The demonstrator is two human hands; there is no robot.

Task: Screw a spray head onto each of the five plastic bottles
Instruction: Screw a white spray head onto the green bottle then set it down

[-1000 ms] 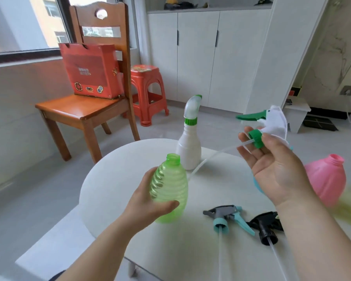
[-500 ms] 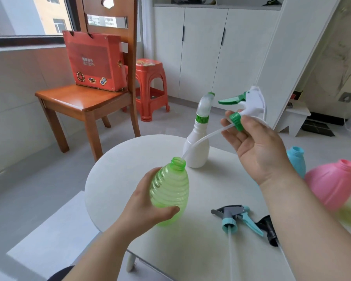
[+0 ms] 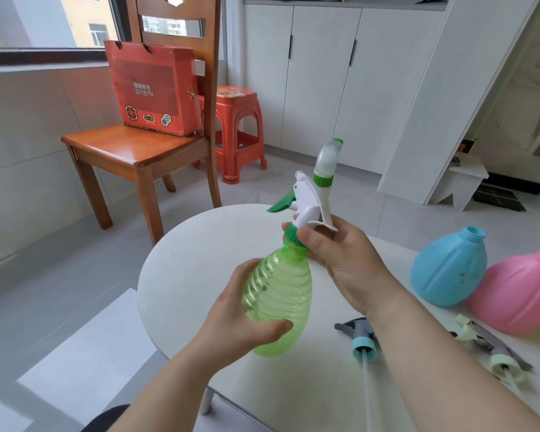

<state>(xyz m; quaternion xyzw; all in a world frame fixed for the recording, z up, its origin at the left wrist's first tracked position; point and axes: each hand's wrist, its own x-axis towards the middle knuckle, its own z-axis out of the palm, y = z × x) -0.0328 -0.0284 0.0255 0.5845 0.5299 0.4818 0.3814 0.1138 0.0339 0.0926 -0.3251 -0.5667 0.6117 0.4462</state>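
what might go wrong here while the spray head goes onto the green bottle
The green bottle is tilted in the left hand while the right hand seats the spray head at its collar, so the thread may cross and jam. The soft ribbed wall could also buckle under a tight squeeze.

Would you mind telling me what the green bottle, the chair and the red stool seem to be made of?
Green bottle: thin translucent plastic, glossy; the left hand shows faintly through its ribbed wall. Chair: wood, probably varnished, given the grain and the sheen on the seat. Red stool: moulded plastic by its look, uniform colour, smooth and slightly shiny.
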